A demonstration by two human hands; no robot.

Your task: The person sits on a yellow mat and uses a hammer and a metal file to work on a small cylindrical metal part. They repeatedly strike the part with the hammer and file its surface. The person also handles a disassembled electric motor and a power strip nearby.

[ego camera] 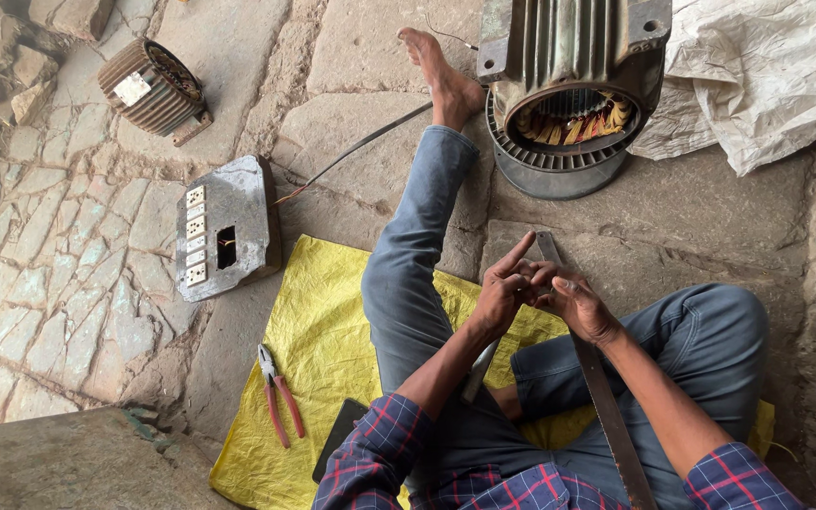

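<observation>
Rough stone floor (68,283) carries a yellow sheet (318,340) where the person sits. Both hands meet above the lap: left hand (505,293) and right hand (573,300) pinch a long grey strip (606,406), fingers closed on it. Red-handled pliers (279,392) lie left; a large motor stator (569,94) stands far.

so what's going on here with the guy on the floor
A person sits on a yellow sheet spread over stone paving, one leg stretched out. Both hands meet in front: the left hand and right hand work at something small between the fingers, too small to make out, over a long flat metal strip lying across the lap. An opened motor showing its copper windings sits by the bare foot. Red-handled pliers lie on the sheet, and a socket board is nearby.
</observation>
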